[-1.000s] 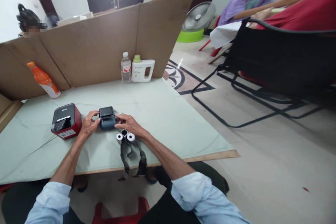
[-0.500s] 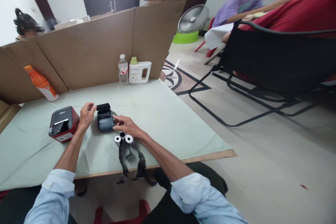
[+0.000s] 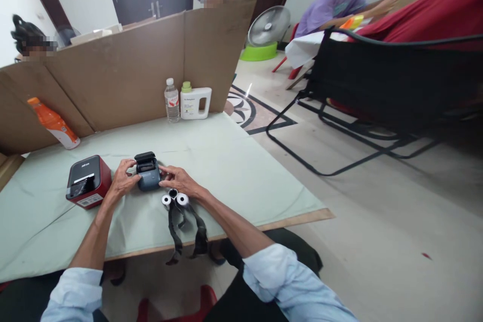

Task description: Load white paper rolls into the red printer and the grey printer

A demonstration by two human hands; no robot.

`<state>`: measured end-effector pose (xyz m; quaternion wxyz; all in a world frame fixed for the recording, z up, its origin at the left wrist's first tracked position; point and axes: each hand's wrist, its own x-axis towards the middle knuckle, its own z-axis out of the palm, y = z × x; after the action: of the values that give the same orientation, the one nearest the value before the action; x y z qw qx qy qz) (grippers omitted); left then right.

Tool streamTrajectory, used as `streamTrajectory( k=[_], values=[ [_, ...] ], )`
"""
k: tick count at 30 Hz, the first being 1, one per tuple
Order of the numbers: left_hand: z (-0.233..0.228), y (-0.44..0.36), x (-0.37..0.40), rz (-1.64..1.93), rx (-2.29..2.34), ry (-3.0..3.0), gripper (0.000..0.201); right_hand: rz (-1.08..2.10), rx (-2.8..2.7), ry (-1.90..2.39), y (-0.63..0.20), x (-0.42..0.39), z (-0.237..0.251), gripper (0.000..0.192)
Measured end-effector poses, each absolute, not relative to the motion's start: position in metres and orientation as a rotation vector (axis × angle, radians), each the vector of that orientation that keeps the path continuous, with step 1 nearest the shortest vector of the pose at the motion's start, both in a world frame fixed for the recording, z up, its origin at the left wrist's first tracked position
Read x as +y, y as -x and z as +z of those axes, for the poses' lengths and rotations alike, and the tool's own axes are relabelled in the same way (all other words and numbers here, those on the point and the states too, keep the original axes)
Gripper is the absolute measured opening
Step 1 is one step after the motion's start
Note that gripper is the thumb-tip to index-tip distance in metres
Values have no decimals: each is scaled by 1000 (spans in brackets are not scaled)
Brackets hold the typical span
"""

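Note:
A small dark blue label printer point(image 3: 149, 179) lies on the table with its black lid point(image 3: 145, 157) tilted up. My left hand point(image 3: 124, 177) grips its left side, thumb near the front and fingers toward the lid's hinge. On the opposite side my right hand point(image 3: 178, 180) holds the printer between thumb and fingers. Just in front of my right hand sit several small white paper rolls point(image 3: 182, 199), with dark strips point(image 3: 201, 236) trailing over the table's front edge. Left of my left hand stands a larger red and black printer point(image 3: 88, 181).
An orange bottle point(image 3: 53, 122) leans against the cardboard partition point(image 3: 124, 80). A clear water bottle point(image 3: 172, 101) and a white jug point(image 3: 195, 103) stand at the back of the table point(image 3: 241, 176). A black folding chair point(image 3: 377, 80), a fan point(image 3: 268, 26) and other people are beyond.
My left hand has moved from the raised lid down to the printer's left side. My right hand stays on the right side. The view has shifted slightly.

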<state>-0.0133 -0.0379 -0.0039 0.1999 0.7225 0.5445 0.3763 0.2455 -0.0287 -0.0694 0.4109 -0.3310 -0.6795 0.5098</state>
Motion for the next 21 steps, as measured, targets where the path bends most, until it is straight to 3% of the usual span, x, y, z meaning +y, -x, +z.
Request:
streamTrajectory(
  k=[6,14,17,21],
  values=[
    [-1,7,-25,1149,1559,-1954,36,1287,-1700,812,-245,-29,-70,68],
    [0,10,-17,1091,1439,-1853,59,1286,-1705,816,-245,-29,-65,67],
    [-2,6,-19,1038,1415,-1945,52,1291,-1707,813,-246,-30,-65,67],
    [0,1,-16,1003,1437,-2067,28,1290,-1694,815,-246,-30,-65,66]
  ],
)
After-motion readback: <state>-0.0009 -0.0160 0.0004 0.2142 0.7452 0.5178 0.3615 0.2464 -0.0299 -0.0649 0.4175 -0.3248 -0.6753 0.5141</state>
